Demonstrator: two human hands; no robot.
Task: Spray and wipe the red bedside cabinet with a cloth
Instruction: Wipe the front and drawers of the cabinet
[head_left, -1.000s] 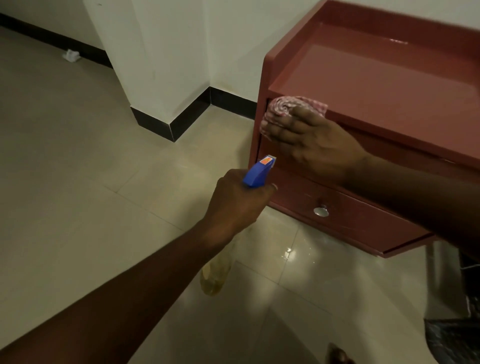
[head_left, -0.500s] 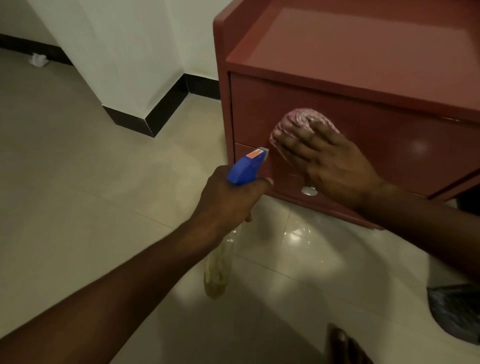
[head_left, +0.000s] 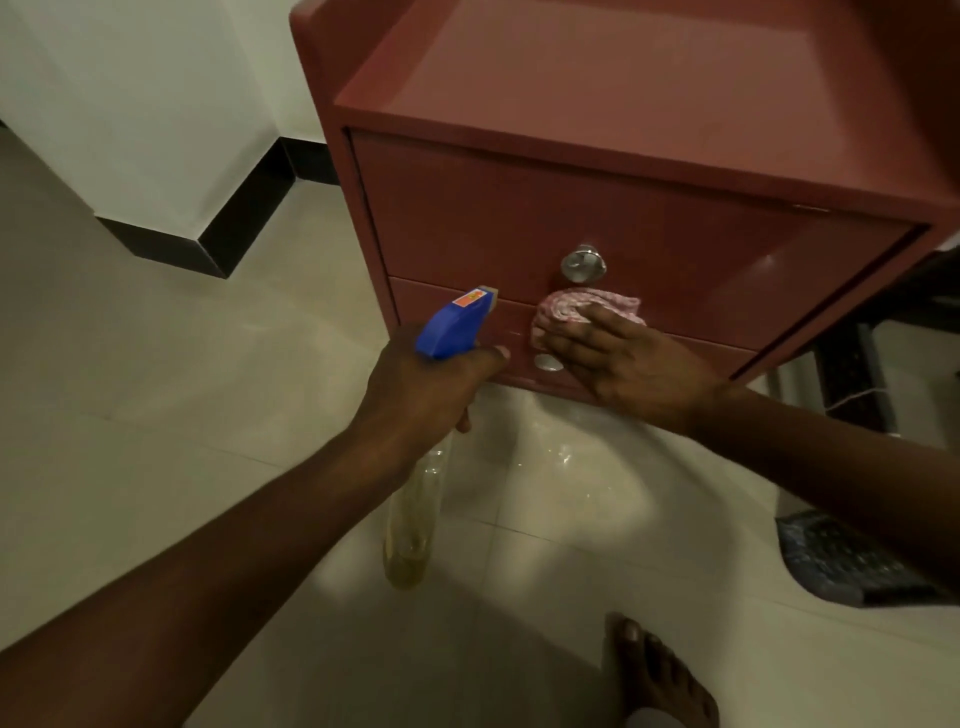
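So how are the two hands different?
The left hand curls round the bottle; the right hand lies flat, fingers straight, on the cloth. The left hand aims the nozzle at the cabinet; the right hand presses the cloth against its lower drawer. Both hands are bare and low at the cabinet's front.

cloth (head_left: 582, 306) is pressed on red cabinet (head_left: 519, 218) drawer by right hand (head_left: 634, 364) | spray bottle (head_left: 447, 332) is held by left hand (head_left: 421, 389)

one cabinet (head_left: 571, 104) (two drawers (head_left: 467, 218), two knobs (head_left: 583, 264)), one bottle (head_left: 452, 325), one cloth (head_left: 566, 306)
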